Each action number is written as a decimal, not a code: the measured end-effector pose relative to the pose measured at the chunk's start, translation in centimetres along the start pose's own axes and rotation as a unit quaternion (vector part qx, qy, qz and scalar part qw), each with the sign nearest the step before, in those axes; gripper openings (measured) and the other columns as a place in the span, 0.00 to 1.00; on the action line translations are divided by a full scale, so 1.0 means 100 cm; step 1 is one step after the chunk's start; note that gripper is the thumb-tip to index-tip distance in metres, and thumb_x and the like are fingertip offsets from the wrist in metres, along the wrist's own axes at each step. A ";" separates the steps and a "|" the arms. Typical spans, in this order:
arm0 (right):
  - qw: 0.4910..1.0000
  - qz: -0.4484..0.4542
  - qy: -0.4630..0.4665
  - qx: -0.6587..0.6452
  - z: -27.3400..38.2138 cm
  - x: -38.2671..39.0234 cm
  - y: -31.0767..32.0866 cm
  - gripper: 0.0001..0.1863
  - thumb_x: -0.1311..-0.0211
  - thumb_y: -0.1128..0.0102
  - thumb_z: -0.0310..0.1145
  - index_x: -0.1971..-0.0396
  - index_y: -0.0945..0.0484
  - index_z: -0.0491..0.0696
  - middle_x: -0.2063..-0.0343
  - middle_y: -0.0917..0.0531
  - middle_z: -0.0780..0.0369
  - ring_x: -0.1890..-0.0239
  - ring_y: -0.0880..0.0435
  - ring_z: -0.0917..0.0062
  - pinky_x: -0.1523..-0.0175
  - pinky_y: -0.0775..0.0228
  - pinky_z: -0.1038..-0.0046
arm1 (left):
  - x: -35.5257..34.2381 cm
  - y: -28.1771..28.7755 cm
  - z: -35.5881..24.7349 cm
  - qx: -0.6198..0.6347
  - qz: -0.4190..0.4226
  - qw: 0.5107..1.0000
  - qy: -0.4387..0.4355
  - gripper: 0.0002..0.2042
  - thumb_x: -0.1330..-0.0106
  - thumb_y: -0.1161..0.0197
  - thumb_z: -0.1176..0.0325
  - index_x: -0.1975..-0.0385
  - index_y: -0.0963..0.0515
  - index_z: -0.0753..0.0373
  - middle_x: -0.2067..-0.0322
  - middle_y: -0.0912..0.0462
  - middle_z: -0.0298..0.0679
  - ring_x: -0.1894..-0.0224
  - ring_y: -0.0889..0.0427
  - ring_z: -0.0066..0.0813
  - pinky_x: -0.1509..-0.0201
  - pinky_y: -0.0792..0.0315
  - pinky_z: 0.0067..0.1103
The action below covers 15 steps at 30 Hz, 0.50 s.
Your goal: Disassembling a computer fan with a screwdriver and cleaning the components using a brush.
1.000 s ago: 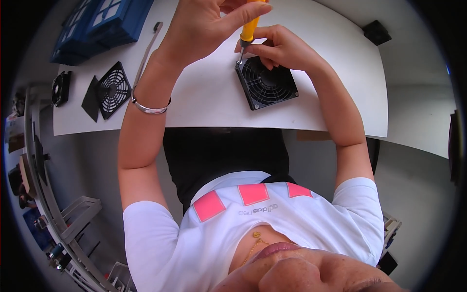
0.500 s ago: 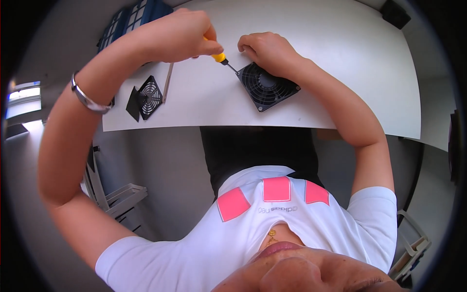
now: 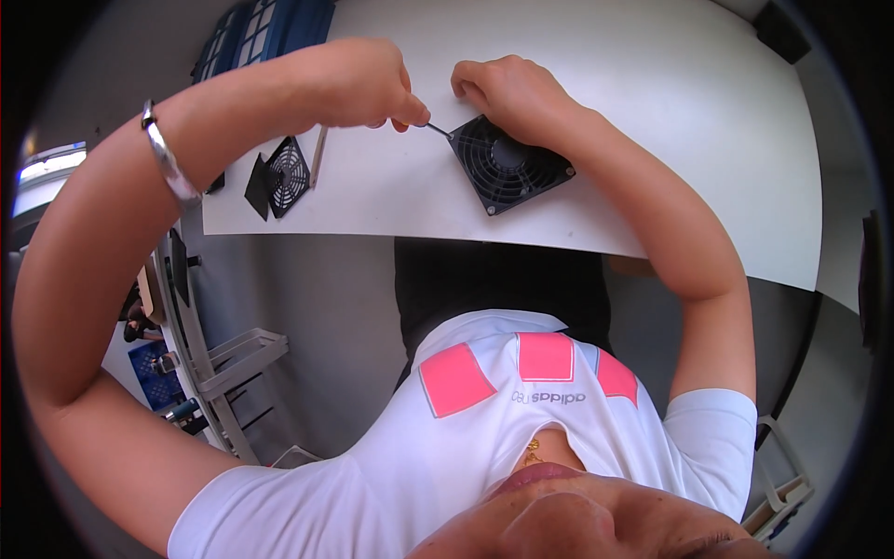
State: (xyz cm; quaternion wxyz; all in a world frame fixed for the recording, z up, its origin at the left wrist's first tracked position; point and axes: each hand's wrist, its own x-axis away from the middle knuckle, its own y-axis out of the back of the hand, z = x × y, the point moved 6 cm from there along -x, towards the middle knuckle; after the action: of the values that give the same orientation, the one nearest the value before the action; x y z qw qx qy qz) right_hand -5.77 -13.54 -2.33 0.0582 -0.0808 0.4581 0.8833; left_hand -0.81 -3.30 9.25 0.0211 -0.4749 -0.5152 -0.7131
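My left hand (image 3: 372,88) is closed round the screwdriver (image 3: 436,128), whose handle is hidden in my fingers; its metal shaft slants down to the upper left corner of the square black fan with grille (image 3: 512,170). My right hand (image 3: 507,98) lies along the fan's back edge, fingers curled down and partly hidden, steadying it on the white table (image 3: 698,112). Left of the fan lie a black grille (image 3: 289,179), a dark square piece (image 3: 256,191) and a thin pale strip (image 3: 318,158).
Blue containers (image 3: 261,42) stand at the back left, behind my left forearm. A black box (image 3: 778,33) is at the back right. Below the table's left end is a pale trolley rack (image 3: 237,363). The table's front edge runs above my lap.
My left hand swung left and lowered from upright over the corner, tilting the screwdriver; the yellow handle is now covered. My right hand moved back from the screwdriver's shaft to the fan's rear edge.
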 end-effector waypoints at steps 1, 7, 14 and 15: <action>1.000 0.004 -0.002 0.002 0.000 0.000 0.000 0.09 0.31 0.48 0.34 0.61 0.19 0.49 0.71 0.13 0.56 0.67 0.13 0.59 0.62 0.22 0.60 | 0.002 0.000 -0.006 -0.047 -0.038 0.997 -0.042 0.14 0.33 0.33 0.61 0.63 0.14 0.69 0.80 0.21 0.42 0.80 0.27 0.26 0.74 0.32 0.22; 1.000 0.000 0.015 -0.017 0.001 0.002 -0.003 0.09 0.31 0.49 0.33 0.61 0.18 0.49 0.71 0.13 0.56 0.66 0.14 0.59 0.61 0.22 0.60 | 0.024 -0.015 -0.016 -0.215 -0.172 0.930 -0.243 0.10 0.35 0.32 0.66 0.64 0.15 0.68 0.76 0.17 0.46 0.75 0.17 0.35 0.66 0.22 0.28; 0.999 -0.009 0.034 -0.033 0.000 0.001 -0.005 0.09 0.31 0.49 0.34 0.61 0.18 0.50 0.70 0.13 0.56 0.66 0.14 0.58 0.61 0.23 0.59 | 0.045 -0.032 -0.028 -0.501 -0.208 0.703 -0.461 0.06 0.38 0.33 0.70 0.68 0.23 0.64 0.73 0.21 0.40 0.70 0.16 0.35 0.65 0.22 0.27; 0.999 -0.007 0.035 -0.031 0.001 0.000 -0.005 0.10 0.31 0.49 0.34 0.61 0.18 0.50 0.70 0.13 0.56 0.66 0.14 0.58 0.61 0.23 0.59 | 0.045 -0.030 -0.027 -0.485 -0.211 0.700 -0.480 0.07 0.38 0.33 0.70 0.68 0.23 0.64 0.72 0.21 0.40 0.69 0.16 0.36 0.65 0.22 0.27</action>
State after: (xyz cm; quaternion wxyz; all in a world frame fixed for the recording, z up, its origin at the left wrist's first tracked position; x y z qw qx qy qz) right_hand -5.69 -13.21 -2.64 0.0464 -0.1165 0.4319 0.8932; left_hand -6.60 -1.93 10.20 -0.6133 -0.5763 -0.1254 -0.5253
